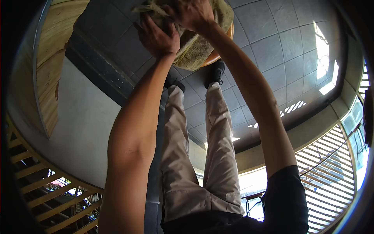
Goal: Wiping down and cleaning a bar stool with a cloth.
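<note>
Both hands are on a bunched olive-green towel-like cloth point(194, 54) at the top of the head view. My left hand point(160, 41) grips its near left side, fingers curled into the folds. Higher and to the right, my right hand point(194, 14) presses on or grasps the cloth; its fingertips are partly hidden. Frayed pale strands point(150, 10) stick out at the left of the bundle. Beneath the cloth shows the orange rim of a round basin or pot point(211, 60), mostly covered. The cloth hangs over its near edge.
My black shoes point(216, 73) stand close to the basin on grey floor tiles point(260, 22). At left are a dark ledge point(99, 64), a pale wall point(84, 117) and a wooden panel point(55, 44). Slatted railings point(324, 163) line the lower right; sunlight patches lie on the floor.
</note>
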The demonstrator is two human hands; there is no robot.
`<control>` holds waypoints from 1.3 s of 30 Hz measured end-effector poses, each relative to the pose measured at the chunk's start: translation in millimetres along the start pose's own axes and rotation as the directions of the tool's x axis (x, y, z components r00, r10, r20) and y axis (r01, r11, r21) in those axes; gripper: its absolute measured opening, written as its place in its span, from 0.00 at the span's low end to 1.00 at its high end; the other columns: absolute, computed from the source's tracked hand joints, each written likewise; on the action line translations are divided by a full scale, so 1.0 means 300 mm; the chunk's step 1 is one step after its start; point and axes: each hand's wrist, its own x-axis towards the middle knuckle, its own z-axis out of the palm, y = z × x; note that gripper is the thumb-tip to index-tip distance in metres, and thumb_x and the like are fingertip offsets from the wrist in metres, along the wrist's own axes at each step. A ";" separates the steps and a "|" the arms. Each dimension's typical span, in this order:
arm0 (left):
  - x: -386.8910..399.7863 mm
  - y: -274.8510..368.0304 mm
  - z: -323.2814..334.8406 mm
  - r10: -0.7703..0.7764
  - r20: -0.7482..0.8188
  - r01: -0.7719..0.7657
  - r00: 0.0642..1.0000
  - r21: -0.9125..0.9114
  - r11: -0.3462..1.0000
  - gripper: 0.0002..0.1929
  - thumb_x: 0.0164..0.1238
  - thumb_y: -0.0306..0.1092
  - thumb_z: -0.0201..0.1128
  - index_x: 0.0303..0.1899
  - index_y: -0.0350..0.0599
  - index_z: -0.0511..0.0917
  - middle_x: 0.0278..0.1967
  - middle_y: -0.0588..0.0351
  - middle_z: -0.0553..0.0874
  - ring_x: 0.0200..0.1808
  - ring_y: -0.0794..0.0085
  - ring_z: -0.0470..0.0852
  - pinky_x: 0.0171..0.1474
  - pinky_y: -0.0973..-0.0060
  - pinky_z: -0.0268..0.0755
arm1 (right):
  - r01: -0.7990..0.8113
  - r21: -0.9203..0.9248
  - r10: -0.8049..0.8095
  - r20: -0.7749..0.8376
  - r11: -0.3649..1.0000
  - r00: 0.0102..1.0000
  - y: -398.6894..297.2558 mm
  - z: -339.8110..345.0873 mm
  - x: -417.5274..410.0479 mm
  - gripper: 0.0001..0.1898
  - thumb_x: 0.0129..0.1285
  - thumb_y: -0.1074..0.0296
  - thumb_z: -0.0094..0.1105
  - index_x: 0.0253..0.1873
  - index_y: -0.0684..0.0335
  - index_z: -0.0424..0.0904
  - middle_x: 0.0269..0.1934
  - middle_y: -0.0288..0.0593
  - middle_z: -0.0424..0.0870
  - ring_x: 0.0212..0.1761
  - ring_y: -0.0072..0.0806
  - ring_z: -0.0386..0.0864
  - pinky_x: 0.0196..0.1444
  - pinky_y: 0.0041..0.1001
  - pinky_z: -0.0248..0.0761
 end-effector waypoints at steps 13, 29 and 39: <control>-0.371 0.141 -0.126 0.286 0.416 -0.241 0.863 -0.158 0.958 0.31 0.73 0.45 0.51 0.74 0.43 0.62 0.77 0.48 0.59 0.80 0.50 0.50 0.77 0.45 0.36 | -0.665 0.273 0.709 -0.103 0.695 0.698 -0.214 -0.022 -0.593 0.41 0.68 0.60 0.53 0.79 0.69 0.42 0.77 0.70 0.45 0.77 0.67 0.49 0.77 0.51 0.47; 0.160 0.105 0.001 -0.087 0.117 0.080 0.989 0.066 0.995 0.32 0.70 0.46 0.59 0.72 0.46 0.64 0.70 0.45 0.69 0.69 0.48 0.68 0.70 0.52 0.61 | -0.346 -0.288 0.294 -0.209 0.893 0.933 0.078 0.103 0.032 0.24 0.64 0.54 0.52 0.60 0.61 0.76 0.56 0.53 0.78 0.60 0.45 0.73 0.59 0.46 0.64; 0.094 -0.049 -0.022 -0.235 0.163 0.203 0.958 0.188 0.961 0.31 0.68 0.51 0.64 0.66 0.42 0.70 0.59 0.44 0.77 0.57 0.48 0.77 0.58 0.53 0.74 | -0.466 0.076 0.472 -0.160 0.882 0.867 -0.100 -0.038 -0.157 0.23 0.67 0.56 0.51 0.63 0.61 0.75 0.54 0.52 0.78 0.58 0.47 0.74 0.59 0.44 0.65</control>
